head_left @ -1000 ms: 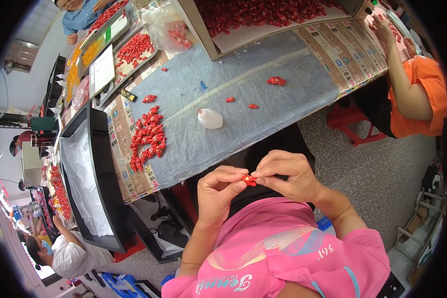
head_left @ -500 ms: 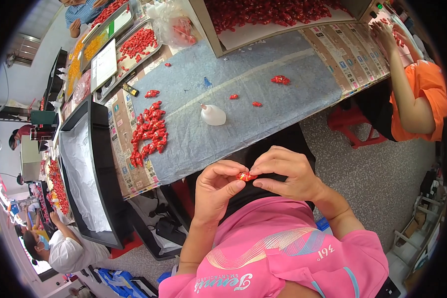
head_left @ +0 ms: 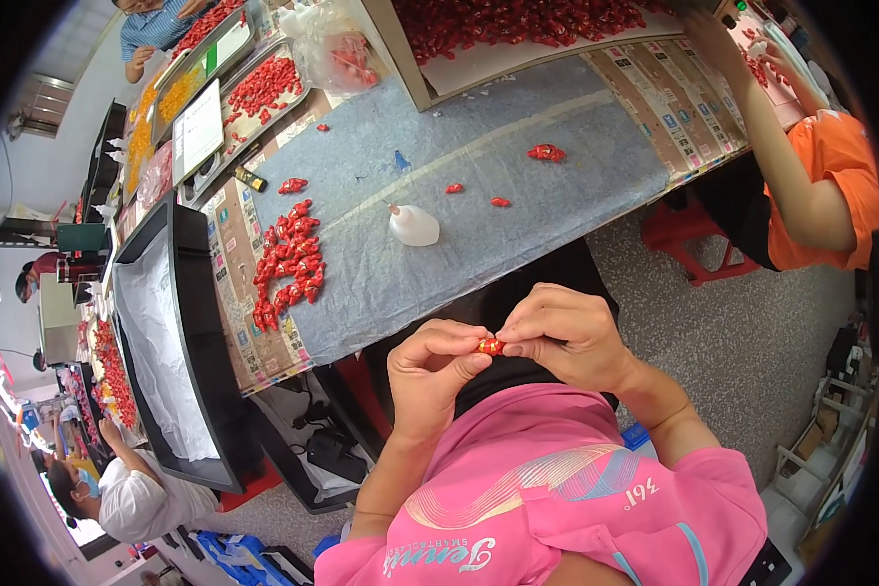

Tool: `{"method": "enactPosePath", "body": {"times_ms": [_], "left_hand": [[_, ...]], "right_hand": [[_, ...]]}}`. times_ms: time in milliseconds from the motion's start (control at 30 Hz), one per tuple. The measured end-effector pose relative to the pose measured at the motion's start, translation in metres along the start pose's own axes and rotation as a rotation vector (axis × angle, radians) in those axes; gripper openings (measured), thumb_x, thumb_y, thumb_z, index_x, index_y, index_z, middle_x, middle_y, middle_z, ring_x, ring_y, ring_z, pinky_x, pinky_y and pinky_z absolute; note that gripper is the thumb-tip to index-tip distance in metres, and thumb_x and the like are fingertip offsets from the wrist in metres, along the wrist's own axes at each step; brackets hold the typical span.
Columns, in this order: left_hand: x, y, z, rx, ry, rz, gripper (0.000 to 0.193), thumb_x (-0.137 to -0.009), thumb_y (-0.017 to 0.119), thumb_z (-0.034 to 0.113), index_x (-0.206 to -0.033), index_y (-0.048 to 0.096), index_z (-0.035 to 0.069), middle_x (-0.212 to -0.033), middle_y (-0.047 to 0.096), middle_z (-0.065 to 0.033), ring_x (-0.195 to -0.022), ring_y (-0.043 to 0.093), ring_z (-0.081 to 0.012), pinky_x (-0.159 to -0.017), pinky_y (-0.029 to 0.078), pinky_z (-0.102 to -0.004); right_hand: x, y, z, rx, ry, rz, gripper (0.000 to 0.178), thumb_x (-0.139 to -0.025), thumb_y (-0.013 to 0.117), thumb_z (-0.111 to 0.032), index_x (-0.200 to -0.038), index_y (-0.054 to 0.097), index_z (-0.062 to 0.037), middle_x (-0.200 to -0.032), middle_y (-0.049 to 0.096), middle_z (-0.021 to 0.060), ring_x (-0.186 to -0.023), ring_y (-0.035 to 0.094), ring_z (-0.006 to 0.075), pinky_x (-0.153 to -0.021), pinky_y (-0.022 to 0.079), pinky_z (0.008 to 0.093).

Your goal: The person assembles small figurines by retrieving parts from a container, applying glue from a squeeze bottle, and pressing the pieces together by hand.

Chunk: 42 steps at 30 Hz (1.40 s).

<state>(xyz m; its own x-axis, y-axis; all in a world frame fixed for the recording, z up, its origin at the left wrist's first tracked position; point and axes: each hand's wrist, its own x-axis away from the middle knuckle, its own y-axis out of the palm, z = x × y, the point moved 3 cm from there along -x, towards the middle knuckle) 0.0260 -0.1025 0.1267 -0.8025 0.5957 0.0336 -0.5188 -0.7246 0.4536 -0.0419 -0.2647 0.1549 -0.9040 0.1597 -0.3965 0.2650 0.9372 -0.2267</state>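
Observation:
Between my two hands, just off the near edge of the table, is a small red piece with gold markings (head_left: 490, 347). The fingertips of my left hand (head_left: 425, 369) pinch its left end. My right hand (head_left: 568, 337) closes thumb and fingers on its right end. Part of the piece is covered by the fingertips, and its exact kind is too small to make out. A white squeeze bottle with a thin nozzle (head_left: 415, 227) stands beyond my hands on the blue-grey cloth (head_left: 381, 283). Similar red pieces (head_left: 290, 264) lie grouped on the cloth's left side.
Loose red pieces (head_left: 547, 153) dot the cloth. A box full of red pieces (head_left: 428, 96) stands at the back. Left are a black tray with white lining (head_left: 227, 391) and a metal tray (head_left: 308, 95). At right, a co-worker's arm (head_left: 786, 171) reaches over the table.
My right fingers have drawn in closer around the red piece, which has turned slightly. The co-worker's arm at right has swung toward the box at the back.

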Motion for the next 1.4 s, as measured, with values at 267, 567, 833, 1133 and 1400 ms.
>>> {"method": "enactPosePath", "body": {"times_ms": [267, 567, 833, 1133, 1400], "left_hand": [[-0.002, 0.002, -0.007, 0.206, -0.225, 0.027, 0.017, -0.079, 0.066, -0.006, -0.094, 0.061, 0.001, -0.099, 0.062, -0.0124, -0.086, 0.063, -0.0179, -0.076, 0.054, -0.0289], [-0.003, 0.004, -0.01, 0.286, -0.314, -0.005, 0.018, -0.081, 0.064, -0.003, -0.098, 0.059, 0.001, -0.101, 0.061, -0.0134, -0.087, 0.063, -0.0196, -0.075, 0.055, -0.0299], [-0.002, 0.006, -0.009, 0.244, -0.265, 0.016, 0.014, -0.08, 0.064, -0.005, -0.094, 0.063, 0.0, -0.098, 0.062, -0.0133, -0.085, 0.063, -0.0198, -0.074, 0.055, -0.0299], [-0.003, 0.003, -0.008, 0.254, -0.261, 0.024, 0.015, -0.081, 0.063, -0.004, -0.095, 0.06, 0.003, -0.099, 0.061, -0.0127, -0.084, 0.062, -0.0194, -0.073, 0.054, -0.029], [-0.027, -0.055, 0.025, -0.281, 0.067, 0.212, 0.024, -0.081, 0.063, -0.005, -0.104, 0.059, -0.001, -0.098, 0.064, -0.0086, -0.089, 0.062, -0.0161, -0.079, 0.052, -0.027]], "right_hand": [[-0.003, -0.009, -0.001, -0.072, 0.1, -0.034, 0.018, -0.073, 0.072, -0.004, -0.091, 0.068, -0.0015, -0.083, 0.065, 0.0093, -0.073, 0.063, 0.02, -0.063, 0.05, 0.0275], [0.0, -0.011, 0.002, -0.065, 0.11, -0.043, 0.018, -0.075, 0.071, -0.003, -0.093, 0.069, -0.0028, -0.082, 0.065, 0.0092, -0.073, 0.064, 0.0195, -0.062, 0.05, 0.0273], [0.0, -0.008, 0.001, -0.059, 0.069, -0.01, 0.015, -0.075, 0.07, -0.001, -0.09, 0.069, -0.0018, -0.079, 0.065, 0.0093, -0.071, 0.063, 0.0201, -0.06, 0.05, 0.0273], [-0.005, -0.008, 0.004, -0.111, 0.079, -0.086, 0.018, -0.079, 0.068, -0.006, -0.097, 0.067, -0.0017, -0.087, 0.066, 0.0106, -0.077, 0.064, 0.0215, -0.067, 0.051, 0.0287], [-0.02, -0.047, 0.025, 0.328, 0.062, 0.249, 0.016, -0.077, 0.067, -0.003, -0.093, 0.067, -0.0022, -0.089, 0.064, 0.0118, -0.083, 0.062, 0.0263, -0.074, 0.049, 0.0327]]}}
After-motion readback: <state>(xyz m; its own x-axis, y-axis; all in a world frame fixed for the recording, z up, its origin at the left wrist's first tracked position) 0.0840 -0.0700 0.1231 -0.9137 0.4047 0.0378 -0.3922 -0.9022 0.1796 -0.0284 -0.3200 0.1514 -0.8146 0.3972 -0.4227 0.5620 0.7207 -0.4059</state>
